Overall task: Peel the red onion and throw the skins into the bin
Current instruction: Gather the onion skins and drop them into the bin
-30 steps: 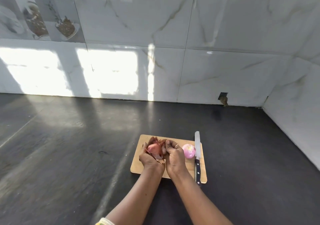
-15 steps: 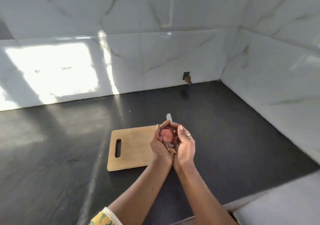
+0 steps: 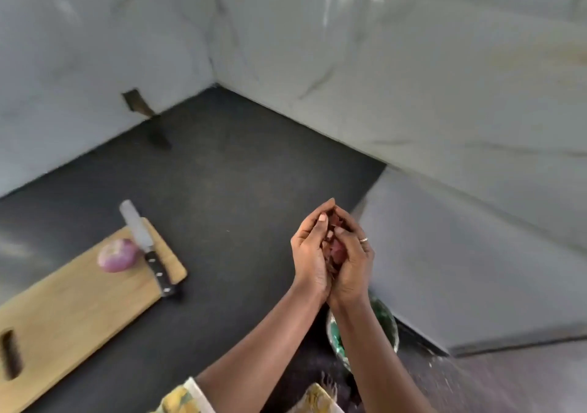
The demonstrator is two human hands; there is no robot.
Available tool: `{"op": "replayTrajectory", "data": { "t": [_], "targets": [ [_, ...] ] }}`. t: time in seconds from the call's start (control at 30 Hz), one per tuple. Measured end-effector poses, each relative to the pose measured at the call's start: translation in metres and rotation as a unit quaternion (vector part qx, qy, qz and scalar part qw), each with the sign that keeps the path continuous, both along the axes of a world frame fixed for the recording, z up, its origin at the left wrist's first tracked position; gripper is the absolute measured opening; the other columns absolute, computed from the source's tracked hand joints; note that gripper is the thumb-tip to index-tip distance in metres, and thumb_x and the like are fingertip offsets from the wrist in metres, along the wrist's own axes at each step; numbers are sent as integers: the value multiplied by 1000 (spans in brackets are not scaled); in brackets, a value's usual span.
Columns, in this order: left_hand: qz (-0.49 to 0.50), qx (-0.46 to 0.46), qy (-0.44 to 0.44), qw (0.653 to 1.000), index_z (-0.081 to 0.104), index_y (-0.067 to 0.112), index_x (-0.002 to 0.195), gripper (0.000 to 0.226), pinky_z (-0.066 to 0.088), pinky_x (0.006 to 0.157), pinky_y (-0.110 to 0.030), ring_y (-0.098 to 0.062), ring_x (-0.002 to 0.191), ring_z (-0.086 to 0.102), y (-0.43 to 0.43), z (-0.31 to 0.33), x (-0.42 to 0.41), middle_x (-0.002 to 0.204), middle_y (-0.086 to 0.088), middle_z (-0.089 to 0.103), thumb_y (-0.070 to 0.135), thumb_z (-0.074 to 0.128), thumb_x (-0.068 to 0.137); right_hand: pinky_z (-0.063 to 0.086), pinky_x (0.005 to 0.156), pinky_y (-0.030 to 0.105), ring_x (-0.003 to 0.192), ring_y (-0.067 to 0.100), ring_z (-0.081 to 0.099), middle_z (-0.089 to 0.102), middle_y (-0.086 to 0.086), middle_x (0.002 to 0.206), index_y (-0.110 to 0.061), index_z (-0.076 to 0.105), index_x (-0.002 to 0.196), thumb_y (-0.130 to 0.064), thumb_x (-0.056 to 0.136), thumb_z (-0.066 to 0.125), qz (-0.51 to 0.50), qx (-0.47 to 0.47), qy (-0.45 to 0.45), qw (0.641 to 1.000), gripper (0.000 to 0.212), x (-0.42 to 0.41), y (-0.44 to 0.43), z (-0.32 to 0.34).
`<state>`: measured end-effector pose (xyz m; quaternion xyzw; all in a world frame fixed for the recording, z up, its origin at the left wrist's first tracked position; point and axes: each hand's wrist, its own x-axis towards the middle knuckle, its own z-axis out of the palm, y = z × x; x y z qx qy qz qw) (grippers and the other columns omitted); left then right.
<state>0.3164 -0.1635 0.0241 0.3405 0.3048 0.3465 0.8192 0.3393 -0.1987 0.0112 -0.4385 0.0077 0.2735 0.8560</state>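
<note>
My left hand and my right hand are cupped together around a bunch of red onion skins, held over the right part of the dark counter. The peeled red onion lies on the wooden cutting board at the left, beside a knife. Below my right forearm, past the counter's edge, shows part of a round bin with a pale rim and green inside. The arm hides most of it.
White marble-look walls close the counter at the back and right, meeting in a corner. A pale block stands right of my hands. A dark wall opening sits low on the back wall.
Both hands, cupped on the skins, have lifted off the cutting board and travelled right. The view swung right too, so the board, onion and knife now lie at the left and the bin has appeared.
</note>
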Motion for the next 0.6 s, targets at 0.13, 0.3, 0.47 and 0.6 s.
{"op": "replayTrajectory", "data": {
  "t": [0.13, 0.3, 0.47, 0.6],
  "targets": [
    [-66, -15, 52, 996, 67, 5, 88, 28, 54, 68, -26, -23, 75, 65, -54, -36, 36, 82, -11, 70, -1, 41, 94, 52, 90, 30, 105, 24, 66, 70, 16, 110, -5, 69, 105, 4, 90, 42, -81, -17, 58, 995, 32, 29, -56, -48],
    [-119, -86, 163, 976, 67, 4, 94, 26, 55, 68, -22, -19, 81, 68, -103, -124, 60, 89, -11, 70, 4, 41, 93, 55, 80, 31, 95, 24, 69, 72, 15, 101, -4, 71, 100, -6, 92, 50, -140, -38, 200, 969, 23, 51, -112, -137],
    [-139, -220, 246, 934, 63, 9, 91, 32, 53, 65, -24, -16, 77, 66, -128, -218, 79, 90, -11, 63, 20, 34, 98, 57, 80, 37, 83, 26, 70, 70, 15, 97, -8, 71, 85, -12, 96, 45, -184, -25, 371, 910, 29, 65, -138, -237],
    [-138, -274, 297, 904, 59, 9, 86, 39, 50, 68, -32, -24, 75, 59, -136, -284, 98, 81, -15, 60, 30, 29, 100, 39, 107, 47, 95, 29, 63, 72, 12, 88, -8, 64, 88, -19, 94, 50, -198, -24, 409, 891, 19, 78, -147, -304]
  ]
}}
